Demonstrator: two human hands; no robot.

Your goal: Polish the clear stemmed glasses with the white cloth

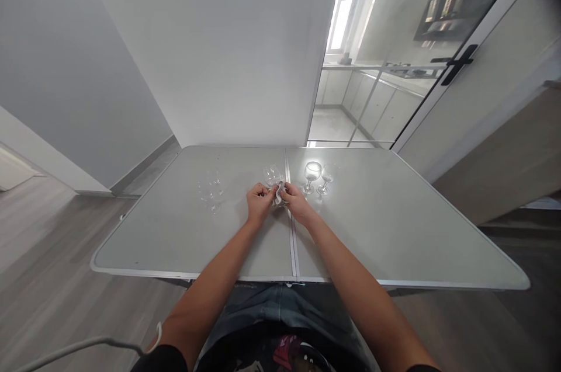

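Observation:
Both my hands meet over the middle seam of a grey folding table (pixel 372 232). My left hand (pixel 259 201) is closed around the lower part of a clear wine glass (pixel 272 174) whose bowl shows just beyond my fingers. My right hand (pixel 294 200) is closed on a small pale cloth (pixel 279 192) pressed against that glass. Two more clear stemmed glasses (pixel 312 175) (pixel 326 178) stand upright just right of my hands, catching bright light. A few clear glasses (pixel 211 192) stand to the left of my hands.
A white wall stands behind the table's far edge. A glass door with a black handle (pixel 458 63) opens to a kitchen at the right. Wooden floor surrounds the table. A white cable (pixel 79 347) runs by my left arm.

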